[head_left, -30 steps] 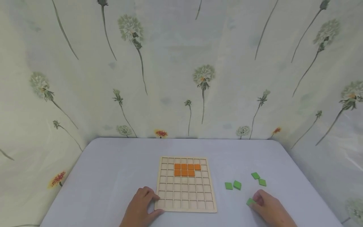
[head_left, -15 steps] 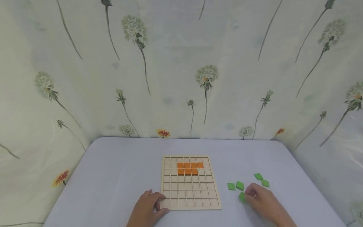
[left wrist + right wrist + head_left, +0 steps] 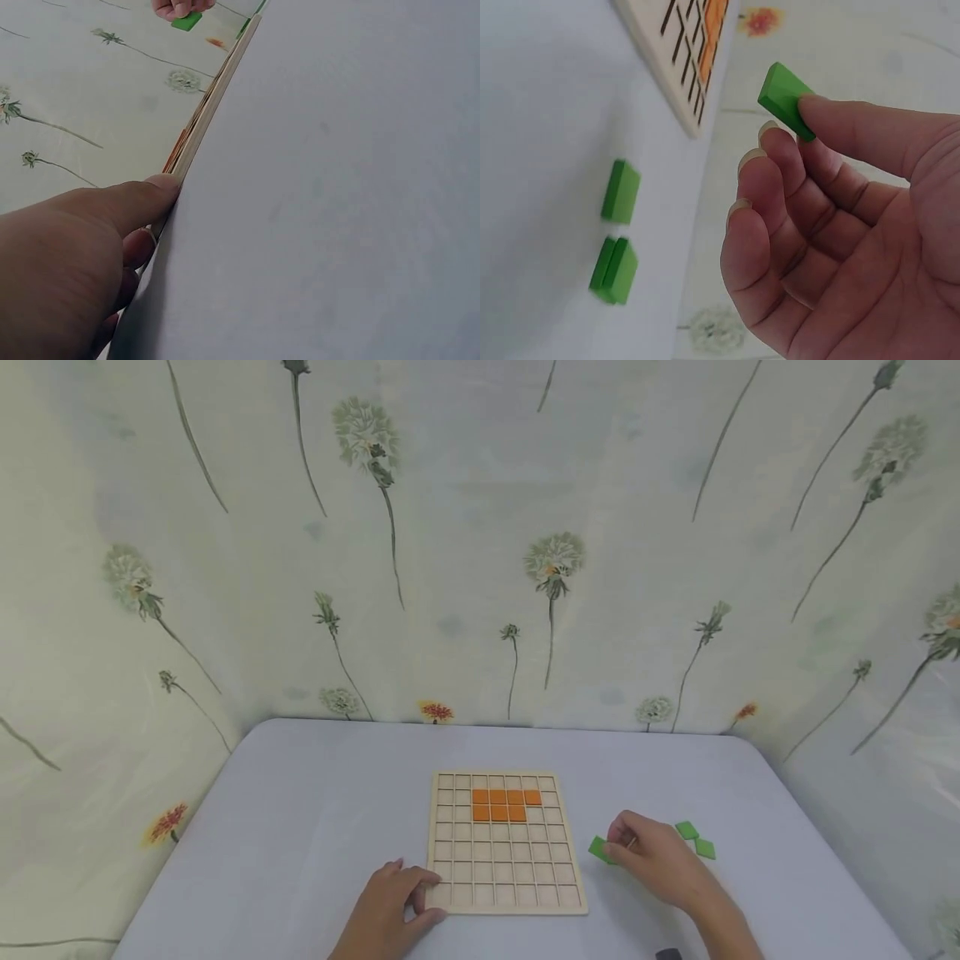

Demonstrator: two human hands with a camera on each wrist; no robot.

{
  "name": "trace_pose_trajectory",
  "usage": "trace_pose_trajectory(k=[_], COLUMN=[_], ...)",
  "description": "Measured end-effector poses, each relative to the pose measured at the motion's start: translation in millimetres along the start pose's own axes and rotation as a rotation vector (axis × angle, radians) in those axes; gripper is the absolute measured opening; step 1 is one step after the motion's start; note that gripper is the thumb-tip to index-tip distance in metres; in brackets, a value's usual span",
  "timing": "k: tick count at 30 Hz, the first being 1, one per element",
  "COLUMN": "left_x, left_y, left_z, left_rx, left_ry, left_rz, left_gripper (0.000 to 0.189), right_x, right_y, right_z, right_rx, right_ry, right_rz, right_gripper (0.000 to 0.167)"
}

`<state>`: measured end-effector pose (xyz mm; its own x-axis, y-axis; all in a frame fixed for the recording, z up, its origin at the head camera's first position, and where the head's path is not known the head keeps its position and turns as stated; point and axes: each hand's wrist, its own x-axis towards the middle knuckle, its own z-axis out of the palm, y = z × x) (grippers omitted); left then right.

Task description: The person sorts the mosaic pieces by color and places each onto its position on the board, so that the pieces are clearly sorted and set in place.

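Note:
A wooden grid board [image 3: 504, 872] lies on the table, several orange tiles [image 3: 498, 813] set in two rows in its upper cells. At its near left corner, my left hand [image 3: 384, 912] holds the board, index finger on the left edge and thumb by the near edge. To the right of the board, my right hand [image 3: 663, 862] pinches a green square tile [image 3: 784, 94] between thumb and index finger, raised off the table. In the right wrist view, a single green tile [image 3: 622, 192] and a stacked pair of green tiles [image 3: 621, 271] lie on the table below the hand.
Two more green tiles lie close together beyond the right hand, one farther back [image 3: 687, 831] and one nearer [image 3: 705, 848]. A pale table [image 3: 322, 802] runs back to a dandelion-patterned cloth [image 3: 450, 568]. Something dark [image 3: 668, 954] shows at the bottom edge.
My right hand has lifted the green tile off the table and carried it left toward the board. The left hand stays at the board's corner; the head view has shifted slightly.

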<state>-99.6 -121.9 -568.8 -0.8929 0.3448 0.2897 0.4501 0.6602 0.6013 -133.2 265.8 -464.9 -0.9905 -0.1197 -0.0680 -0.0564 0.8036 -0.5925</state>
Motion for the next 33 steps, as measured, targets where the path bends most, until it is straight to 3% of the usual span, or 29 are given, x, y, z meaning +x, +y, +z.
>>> trace_pose_trajectory(k=[9, 14, 21, 33], left_x=[-0.2, -0.4, -0.2, -2.0], left_y=[-4.8, -7.8, -7.0, -5.9], left_z=[5.2, 5.5, 3.5, 0.8], left_rx=[-0.036, -0.055, -0.053, -0.060], left_ry=[0.061, 0.035, 0.012, 0.005], left_rz=[0.056, 0.014, -0.029, -0.031], left_gripper=[0.036, 0.035, 0.035, 0.035], right_x=[19.1, 32.6, 49.2, 71.5], right_y=[-30.3, -40.7, -52.5, -69.9], right_z=[10.6, 20.2, 44.4, 87.6], right_rx=[-0.006, 0.016, 0.036, -0.018], right_ry=[-0.052, -0.079, -0.108, -0.155], right_rz=[-0.096, -0.201, -0.270, -0.398], right_gripper=[0.013, 0.012, 0.011, 0.011])
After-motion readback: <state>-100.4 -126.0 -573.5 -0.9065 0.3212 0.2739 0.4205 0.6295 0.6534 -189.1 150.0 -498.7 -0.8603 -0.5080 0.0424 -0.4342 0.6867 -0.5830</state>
